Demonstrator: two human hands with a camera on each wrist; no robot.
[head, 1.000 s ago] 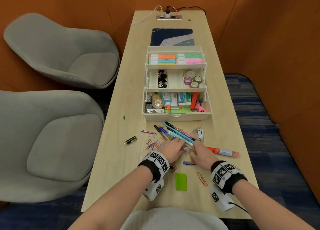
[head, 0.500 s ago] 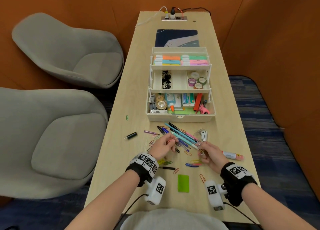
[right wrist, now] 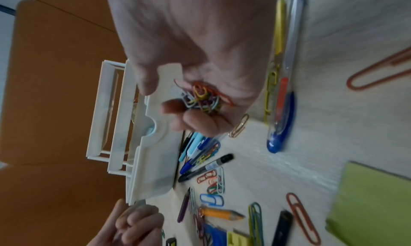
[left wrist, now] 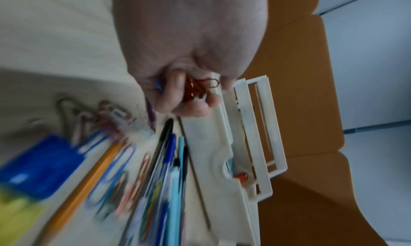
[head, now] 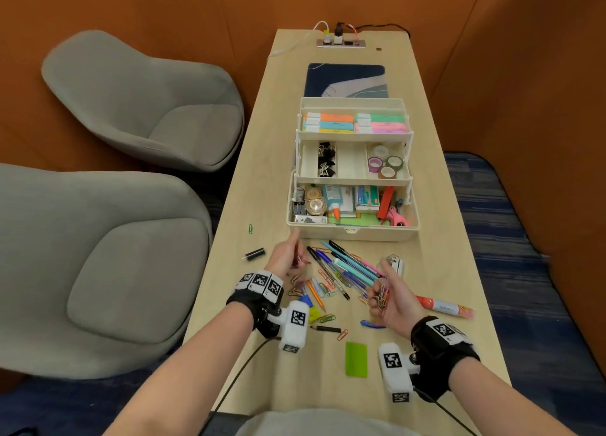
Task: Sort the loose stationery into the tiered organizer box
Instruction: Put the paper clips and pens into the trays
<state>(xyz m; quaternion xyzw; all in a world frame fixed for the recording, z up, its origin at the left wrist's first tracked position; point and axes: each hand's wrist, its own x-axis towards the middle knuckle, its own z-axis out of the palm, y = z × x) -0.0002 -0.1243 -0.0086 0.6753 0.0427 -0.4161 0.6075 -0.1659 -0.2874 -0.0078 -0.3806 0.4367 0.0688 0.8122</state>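
Note:
The white tiered organizer box [head: 352, 232] stands open on the table, its three levels stepped back. In front of it lie a bundle of pens [head: 347, 265] and scattered paper clips [head: 323, 285]. My left hand [head: 290, 255], lifted near the box's front left corner, grips a small bunch of red and blue paper clips [left wrist: 195, 88]. My right hand [head: 385, 296] is raised palm-up over the pens' right end and cups a handful of mixed coloured paper clips [right wrist: 201, 98]. The organizer box [right wrist: 153, 144] shows behind the fingers in both wrist views.
A green sticky pad [head: 356, 359], a red-and-white glue stick [head: 442, 306], a blue pen [head: 372, 324], an orange pencil [head: 315, 294], a black cap [head: 255, 253] and a stapler remover [head: 395, 263] lie on the table. Two grey chairs [head: 98, 255] stand left. A mouse pad [head: 344, 80] lies beyond the box.
Both hands have lifted off the pile with clips in them. The left moved forward toward the box's left corner; the right turned palm-up and drew slightly back.

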